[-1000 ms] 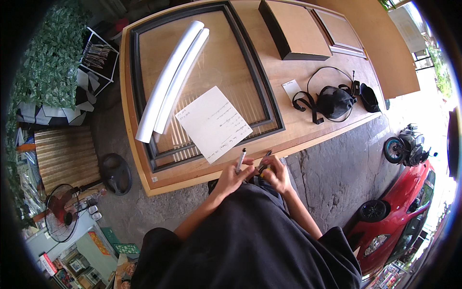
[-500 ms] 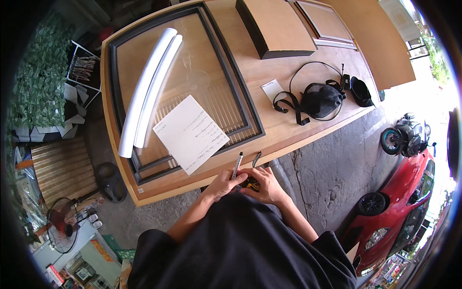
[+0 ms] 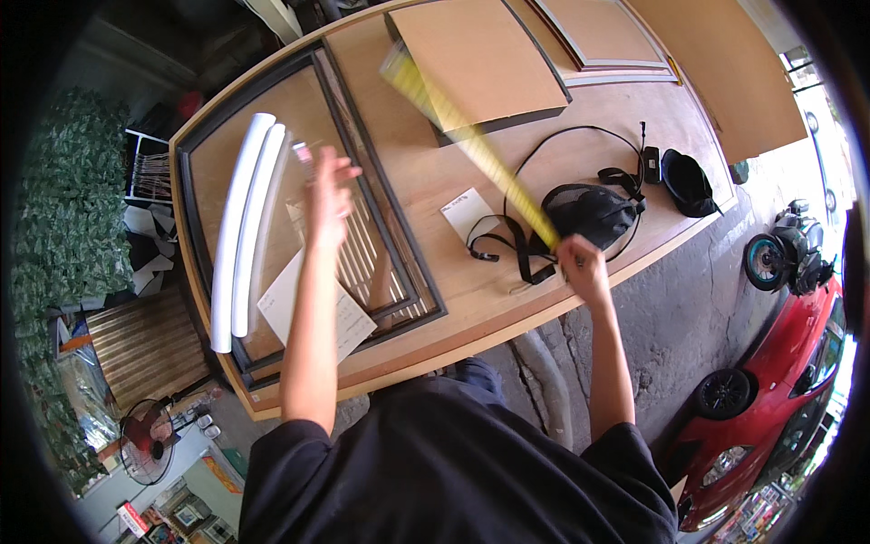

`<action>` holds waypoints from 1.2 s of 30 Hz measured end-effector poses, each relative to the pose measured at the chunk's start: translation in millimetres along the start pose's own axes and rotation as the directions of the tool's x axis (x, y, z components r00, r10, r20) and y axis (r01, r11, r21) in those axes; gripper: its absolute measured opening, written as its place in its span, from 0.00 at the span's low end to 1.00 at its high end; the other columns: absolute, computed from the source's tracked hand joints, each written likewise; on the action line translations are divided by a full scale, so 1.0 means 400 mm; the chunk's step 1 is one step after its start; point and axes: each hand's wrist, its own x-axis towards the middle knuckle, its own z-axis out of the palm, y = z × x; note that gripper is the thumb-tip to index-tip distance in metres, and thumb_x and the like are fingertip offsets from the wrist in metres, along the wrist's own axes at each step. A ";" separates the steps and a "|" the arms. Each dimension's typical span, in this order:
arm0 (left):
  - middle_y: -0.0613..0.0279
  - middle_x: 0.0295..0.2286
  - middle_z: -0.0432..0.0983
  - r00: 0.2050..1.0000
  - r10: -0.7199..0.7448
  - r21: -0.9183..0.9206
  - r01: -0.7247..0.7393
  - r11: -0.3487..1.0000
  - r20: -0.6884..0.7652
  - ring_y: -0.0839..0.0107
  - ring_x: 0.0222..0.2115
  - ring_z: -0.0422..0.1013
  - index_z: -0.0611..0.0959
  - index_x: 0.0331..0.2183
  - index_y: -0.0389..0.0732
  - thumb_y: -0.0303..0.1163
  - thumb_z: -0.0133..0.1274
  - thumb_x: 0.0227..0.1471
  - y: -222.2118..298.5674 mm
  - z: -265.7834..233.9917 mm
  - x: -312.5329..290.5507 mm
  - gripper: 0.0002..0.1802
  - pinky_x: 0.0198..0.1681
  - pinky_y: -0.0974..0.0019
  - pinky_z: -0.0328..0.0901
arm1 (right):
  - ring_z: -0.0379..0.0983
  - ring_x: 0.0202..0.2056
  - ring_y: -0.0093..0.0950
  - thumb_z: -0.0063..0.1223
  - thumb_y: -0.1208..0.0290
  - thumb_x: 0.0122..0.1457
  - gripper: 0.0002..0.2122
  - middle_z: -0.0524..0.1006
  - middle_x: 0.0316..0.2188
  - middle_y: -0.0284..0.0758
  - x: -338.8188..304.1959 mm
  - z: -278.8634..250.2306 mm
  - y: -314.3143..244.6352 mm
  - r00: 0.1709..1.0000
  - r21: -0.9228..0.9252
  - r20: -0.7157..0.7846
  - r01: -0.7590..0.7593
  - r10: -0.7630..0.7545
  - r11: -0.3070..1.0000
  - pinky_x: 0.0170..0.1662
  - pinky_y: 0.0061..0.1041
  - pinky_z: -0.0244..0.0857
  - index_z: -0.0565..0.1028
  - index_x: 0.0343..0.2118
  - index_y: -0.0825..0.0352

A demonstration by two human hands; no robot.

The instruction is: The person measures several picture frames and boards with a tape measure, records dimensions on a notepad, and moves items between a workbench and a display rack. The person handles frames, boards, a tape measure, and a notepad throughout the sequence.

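My right hand (image 3: 582,265) is closed round a tape measure; its case is mostly hidden by the fingers. The yellow blade (image 3: 494,165) runs out up and to the left, across the table and over the flat box, its far end blurred. Over the dark frame, my left hand (image 3: 328,204) is raised and smeared by motion, with a marker (image 3: 302,152) sticking up at its thumb side. Beneath that forearm lies a white sheet with handwriting (image 3: 288,295), partly covered. Two white rolls (image 3: 237,236) rest on the glass of the dark frame (image 3: 349,118).
A cardboard-topped box (image 3: 480,59) sits at the table's far side. Right of centre are a black mesh bag (image 3: 589,213), a black pouch (image 3: 689,184) and a small written card (image 3: 468,213). A fan (image 3: 148,442) stands lower left; a red car (image 3: 770,399) and motorcycle (image 3: 788,254) are right.
My hands have parted from in front of my body. The left moved up over the frame with the marker; the right moved right with the tape measure, whose blade is now pulled out.
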 end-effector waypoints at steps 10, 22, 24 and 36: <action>0.52 0.28 0.78 0.950 0.249 0.365 -0.169 0.916 -0.186 0.65 0.29 0.75 0.77 0.45 0.28 0.36 0.59 0.49 -0.260 0.459 0.160 0.25 0.37 0.62 0.68 | 0.68 0.20 0.18 0.50 0.67 0.58 0.11 0.73 0.18 0.31 0.595 -0.070 0.147 0.950 0.420 -0.048 -0.262 0.310 0.869 0.24 0.21 0.61 0.79 0.30 0.71; 0.63 0.23 0.74 0.980 0.087 0.252 -0.039 0.967 -0.181 0.72 0.21 0.69 0.76 0.32 0.36 0.36 0.61 0.50 -0.217 0.437 0.196 0.15 0.25 0.66 0.66 | 0.65 0.16 0.19 0.51 0.65 0.59 0.12 0.72 0.17 0.30 0.668 -0.001 0.186 0.936 0.229 -0.181 -0.258 0.302 0.939 0.20 0.21 0.60 0.79 0.29 0.70; 0.67 0.21 0.69 0.999 0.014 0.041 -0.013 0.999 -0.041 0.76 0.17 0.65 0.76 0.32 0.37 0.35 0.59 0.52 -0.185 0.428 0.207 0.13 0.19 0.68 0.64 | 0.68 0.19 0.20 0.51 0.65 0.57 0.12 0.74 0.18 0.31 0.669 -0.025 0.171 0.941 0.315 -0.125 -0.264 0.315 0.912 0.24 0.22 0.62 0.80 0.30 0.68; 0.78 0.20 0.64 0.990 -0.137 -0.510 0.103 0.854 -0.030 0.87 0.11 0.53 0.71 0.29 0.51 0.28 0.55 0.56 -0.153 0.056 -0.018 0.09 0.13 0.79 0.48 | 0.66 0.22 0.16 0.48 0.69 0.61 0.11 0.73 0.20 0.29 0.382 -0.146 0.027 0.949 0.543 -0.110 -0.190 0.294 0.818 0.25 0.17 0.59 0.78 0.29 0.70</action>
